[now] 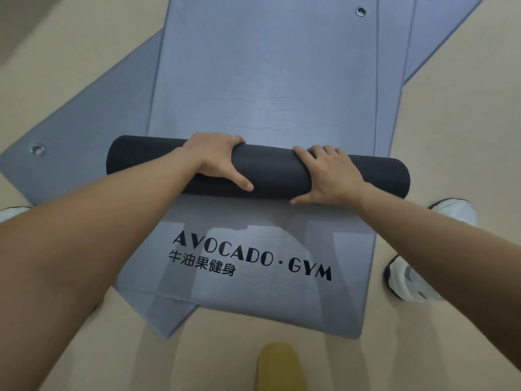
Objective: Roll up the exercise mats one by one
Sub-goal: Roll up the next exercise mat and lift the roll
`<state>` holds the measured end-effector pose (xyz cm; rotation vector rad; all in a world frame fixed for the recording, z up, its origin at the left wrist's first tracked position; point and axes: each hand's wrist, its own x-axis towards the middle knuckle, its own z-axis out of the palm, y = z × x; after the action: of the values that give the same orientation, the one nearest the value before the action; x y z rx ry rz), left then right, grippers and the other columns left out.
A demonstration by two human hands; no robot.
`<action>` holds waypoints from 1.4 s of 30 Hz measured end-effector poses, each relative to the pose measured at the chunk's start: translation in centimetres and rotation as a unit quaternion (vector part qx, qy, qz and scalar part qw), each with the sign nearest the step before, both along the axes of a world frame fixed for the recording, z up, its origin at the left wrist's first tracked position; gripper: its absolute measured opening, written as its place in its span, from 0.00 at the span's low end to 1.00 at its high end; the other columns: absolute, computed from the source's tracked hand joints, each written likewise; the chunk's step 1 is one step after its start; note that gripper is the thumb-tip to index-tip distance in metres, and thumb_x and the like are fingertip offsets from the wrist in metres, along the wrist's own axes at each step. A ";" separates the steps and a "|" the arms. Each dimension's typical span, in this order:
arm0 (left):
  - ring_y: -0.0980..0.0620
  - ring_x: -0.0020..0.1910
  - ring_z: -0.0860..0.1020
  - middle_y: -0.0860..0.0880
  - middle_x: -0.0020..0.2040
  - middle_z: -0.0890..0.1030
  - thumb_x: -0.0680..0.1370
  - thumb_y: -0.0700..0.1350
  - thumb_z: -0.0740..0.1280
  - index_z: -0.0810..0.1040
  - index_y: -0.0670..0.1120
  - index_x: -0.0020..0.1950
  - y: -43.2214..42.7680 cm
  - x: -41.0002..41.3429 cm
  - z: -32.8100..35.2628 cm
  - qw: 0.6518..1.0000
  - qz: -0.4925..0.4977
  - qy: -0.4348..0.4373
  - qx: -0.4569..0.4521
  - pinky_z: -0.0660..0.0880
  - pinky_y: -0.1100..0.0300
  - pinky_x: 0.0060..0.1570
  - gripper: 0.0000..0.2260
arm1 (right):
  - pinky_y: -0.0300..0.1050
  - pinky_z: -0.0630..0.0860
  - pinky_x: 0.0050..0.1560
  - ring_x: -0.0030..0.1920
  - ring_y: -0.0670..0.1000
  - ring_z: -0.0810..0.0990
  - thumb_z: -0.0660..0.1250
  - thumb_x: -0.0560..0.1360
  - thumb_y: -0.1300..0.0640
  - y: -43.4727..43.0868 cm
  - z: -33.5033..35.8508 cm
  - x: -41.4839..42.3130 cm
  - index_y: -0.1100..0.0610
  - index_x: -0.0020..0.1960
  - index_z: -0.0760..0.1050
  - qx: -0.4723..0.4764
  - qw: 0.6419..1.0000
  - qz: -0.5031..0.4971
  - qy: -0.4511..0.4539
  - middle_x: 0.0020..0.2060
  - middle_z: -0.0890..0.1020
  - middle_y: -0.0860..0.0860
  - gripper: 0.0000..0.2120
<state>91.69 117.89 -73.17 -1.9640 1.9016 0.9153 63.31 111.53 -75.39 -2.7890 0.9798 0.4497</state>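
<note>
A blue-grey exercise mat (267, 80) lies flat on the floor, stretching away from me. Its near end is rolled into a dark cylinder (270, 170) lying across the mat. My left hand (217, 159) grips the roll left of its middle, fingers over the far side and thumb on the near side. My right hand (329, 176) grips it right of the middle in the same way. Under the roll lies another flat mat (253, 277) printed "AVOCADO · GYM". A third mat (84, 131) lies beneath at an angle, out to the left.
Another mat edge (439, 38) shows at the far right. White shoes stand at the right (408, 280) and far left (11, 213) on the beige floor (451, 136). A yellow object (279, 365) sits at the bottom edge. Metal eyelets (361, 11) dot the mat corners.
</note>
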 end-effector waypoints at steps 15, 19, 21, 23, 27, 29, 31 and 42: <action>0.49 0.64 0.76 0.55 0.68 0.77 0.64 0.82 0.63 0.69 0.57 0.75 16.6 -5.9 -0.1 0.989 0.018 0.076 0.123 0.75 0.47 0.60 0.46 | 0.52 0.77 0.56 0.58 0.54 0.79 0.76 0.62 0.26 11.2 0.9 -5.2 0.45 0.75 0.64 0.304 0.950 -0.029 0.063 0.60 0.80 0.48 0.48; 0.47 0.65 0.75 0.51 0.71 0.76 0.70 0.80 0.55 0.67 0.52 0.77 19.7 -7.6 0.1 0.998 -0.014 0.009 0.064 0.72 0.49 0.63 0.45 | 0.51 0.75 0.59 0.59 0.54 0.78 0.79 0.63 0.32 12.2 0.3 -5.1 0.45 0.76 0.64 0.400 0.909 -0.071 0.094 0.61 0.79 0.47 0.47; 0.45 0.65 0.76 0.48 0.71 0.77 0.75 0.75 0.53 0.71 0.49 0.76 21.7 -9.2 0.3 0.996 -0.013 -0.039 -0.078 0.70 0.48 0.65 0.40 | 0.49 0.72 0.60 0.61 0.54 0.76 0.81 0.65 0.35 11.5 0.2 -4.7 0.45 0.76 0.65 0.439 0.889 -0.097 0.092 0.60 0.77 0.46 0.46; 0.42 0.69 0.75 0.45 0.73 0.76 0.77 0.71 0.55 0.72 0.46 0.76 23.7 -10.9 0.2 0.983 -0.006 -0.066 -0.169 0.68 0.45 0.69 0.38 | 0.50 0.71 0.63 0.64 0.54 0.75 0.81 0.65 0.37 10.6 0.0 -4.4 0.46 0.77 0.65 0.454 0.880 -0.113 0.088 0.60 0.76 0.46 0.46; 0.38 0.76 0.67 0.42 0.77 0.70 0.76 0.76 0.54 0.64 0.45 0.81 24.1 -12.1 -1.3 0.983 0.000 -0.098 -0.158 0.58 0.36 0.77 0.44 | 0.55 0.68 0.73 0.71 0.56 0.72 0.79 0.66 0.35 9.7 -0.3 -4.3 0.48 0.81 0.62 0.434 0.888 -0.131 0.080 0.72 0.73 0.50 0.50; 0.38 0.74 0.69 0.42 0.75 0.72 0.75 0.77 0.54 0.66 0.45 0.80 22.9 -11.4 -1.8 0.981 -0.011 -0.101 -0.167 0.59 0.37 0.76 0.45 | 0.56 0.68 0.74 0.73 0.57 0.71 0.77 0.65 0.30 9.3 -0.2 -4.7 0.47 0.81 0.63 0.403 0.900 -0.149 0.076 0.74 0.73 0.51 0.50; 0.39 0.69 0.72 0.43 0.72 0.75 0.75 0.78 0.54 0.68 0.45 0.78 21.5 -10.7 -2.0 0.979 -0.021 -0.097 -0.179 0.62 0.39 0.74 0.45 | 0.57 0.70 0.71 0.72 0.58 0.73 0.71 0.65 0.25 8.9 0.1 -5.0 0.46 0.79 0.66 0.346 0.921 -0.166 0.073 0.72 0.75 0.52 0.49; 0.44 0.68 0.74 0.49 0.70 0.76 0.70 0.82 0.47 0.72 0.54 0.74 11.4 -6.7 -2.3 0.999 0.033 -0.003 -0.010 0.71 0.45 0.65 0.45 | 0.64 0.66 0.70 0.67 0.65 0.73 0.59 0.74 0.25 15.0 -0.3 -5.6 0.56 0.78 0.68 -0.007 0.996 0.009 -0.093 0.70 0.74 0.60 0.45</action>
<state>85.01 129.30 -75.42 -2.0492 1.8599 0.9110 57.71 126.52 -75.67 -2.7921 0.9189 0.1803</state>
